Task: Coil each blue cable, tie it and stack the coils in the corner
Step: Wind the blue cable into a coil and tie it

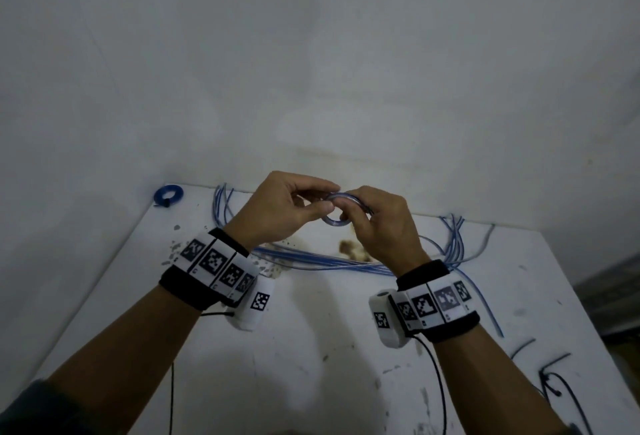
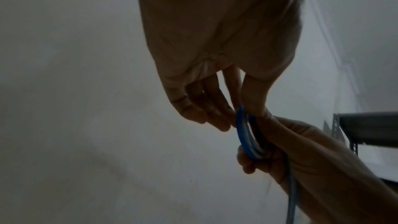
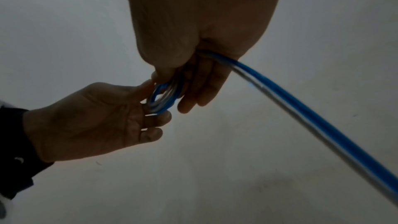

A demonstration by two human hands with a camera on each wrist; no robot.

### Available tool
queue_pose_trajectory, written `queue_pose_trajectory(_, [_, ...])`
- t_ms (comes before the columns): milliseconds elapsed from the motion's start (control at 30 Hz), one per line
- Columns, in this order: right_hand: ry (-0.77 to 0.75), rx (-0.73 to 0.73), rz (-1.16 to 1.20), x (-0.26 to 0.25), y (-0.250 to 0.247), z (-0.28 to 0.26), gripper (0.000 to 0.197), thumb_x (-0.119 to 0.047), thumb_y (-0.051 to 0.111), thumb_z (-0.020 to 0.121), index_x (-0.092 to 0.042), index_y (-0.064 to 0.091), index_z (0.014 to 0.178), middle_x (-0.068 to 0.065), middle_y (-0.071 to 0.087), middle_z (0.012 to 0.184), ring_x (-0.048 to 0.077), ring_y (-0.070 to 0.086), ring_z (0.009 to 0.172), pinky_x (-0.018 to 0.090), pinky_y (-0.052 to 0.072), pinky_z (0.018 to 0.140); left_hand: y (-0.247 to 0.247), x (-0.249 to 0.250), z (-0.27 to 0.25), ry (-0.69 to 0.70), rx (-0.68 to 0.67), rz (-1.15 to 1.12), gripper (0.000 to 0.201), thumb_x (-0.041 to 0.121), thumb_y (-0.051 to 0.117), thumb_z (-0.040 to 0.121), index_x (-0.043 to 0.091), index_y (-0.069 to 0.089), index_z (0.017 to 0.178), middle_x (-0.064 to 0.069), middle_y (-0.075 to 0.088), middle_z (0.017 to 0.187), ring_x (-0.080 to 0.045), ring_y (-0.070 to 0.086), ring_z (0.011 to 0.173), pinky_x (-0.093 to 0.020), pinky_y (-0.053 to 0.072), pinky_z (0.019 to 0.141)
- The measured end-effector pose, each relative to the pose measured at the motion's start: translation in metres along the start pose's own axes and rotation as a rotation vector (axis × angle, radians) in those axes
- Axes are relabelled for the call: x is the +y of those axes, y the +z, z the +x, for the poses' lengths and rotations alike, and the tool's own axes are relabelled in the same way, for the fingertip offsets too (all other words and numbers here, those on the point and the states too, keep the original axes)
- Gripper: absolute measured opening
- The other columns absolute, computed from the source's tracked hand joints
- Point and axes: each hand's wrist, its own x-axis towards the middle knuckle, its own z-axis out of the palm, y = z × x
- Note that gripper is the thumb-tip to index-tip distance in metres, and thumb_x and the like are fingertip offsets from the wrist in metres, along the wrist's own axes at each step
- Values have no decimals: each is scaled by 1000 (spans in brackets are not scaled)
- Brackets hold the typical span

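A small coil of blue cable (image 1: 336, 210) is held above the white table (image 1: 311, 330) between both hands. It is pinched by the thumb and fingers of the left hand (image 1: 277, 214), while the right hand (image 1: 382, 226) is curled round its other side, the cable's free length (image 3: 301, 108) trailing from that grip. Loose blue cables (image 1: 311, 259) are spread on the table beneath, and a finished tied coil (image 1: 168, 194) lies in the far left corner.
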Motion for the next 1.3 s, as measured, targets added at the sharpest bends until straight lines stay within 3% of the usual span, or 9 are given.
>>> queue_pose_trajectory(167, [118,-118,132,-2,-12,8,15,-25,68,92,-15,77,87,-8,69,69,6,62,64,15,44,61,-7,9,6,19,-60,53,21,4,75,83,15,77,100,6,75,82,-5,68,74,-19,51,71])
queue_pose_trajectory(300, [224,63,245,-12,-2,3,10,-19,67,92,-17,76,88,-5,69,69,12,64,65,24,50,62,5,9,7,-20,103,-81,15,6,75,84,17,78,93,5,75,77,-14,67,69,-26,53,60])
queue_pose_trajectory(467, [334,203,370,-19,9,-2,8,-13,68,92,-12,76,91,-1,71,71,16,67,67,33,57,66,17,4,6,-88,227,-134,10,6,75,84,5,76,94,-5,73,72,-9,64,58,-25,49,52])
queue_pose_trajectory(600, [302,265,463,-22,10,-1,14,-6,62,95,-8,75,96,0,71,73,9,64,65,23,53,63,19,7,6,-106,244,-223,12,4,71,86,14,76,90,-6,75,73,-16,66,62,-25,51,54])
queue_pose_trajectory(800, [353,252,477,-21,24,-16,19,-9,55,99,-5,73,102,3,74,81,14,68,73,26,53,59,21,10,9,-112,349,-432,17,0,67,88,14,75,92,-7,75,76,-26,67,72,-28,54,64])
queue_pose_trajectory(900, [391,230,449,-20,28,-23,15,-11,59,97,-11,73,102,0,73,79,6,64,69,19,49,53,22,10,7,-140,287,-530,15,-1,63,90,7,74,96,-11,74,80,-22,69,75,-25,53,65])
queue_pose_trajectory(1033, [331,233,420,-19,26,-20,17,-13,57,98,-20,72,102,-7,72,79,7,66,71,21,51,55,21,5,1,-191,225,-642,16,5,63,90,5,73,102,-11,75,88,-21,71,86,-28,56,76])
queue_pose_trajectory(1167, [273,178,299,-6,18,-16,17,-17,58,97,-13,74,99,0,73,76,14,70,72,38,57,66,11,-4,-1,-170,206,-353,16,7,69,87,8,75,102,-9,77,96,-17,71,91,-29,55,76])
queue_pose_trajectory(1300, [126,-28,48,1,0,-7,20,-24,59,94,-13,75,88,-5,71,69,11,68,64,38,54,61,-8,-6,0,-94,93,5,19,11,75,84,12,77,104,0,77,92,-13,71,87,-27,56,78])
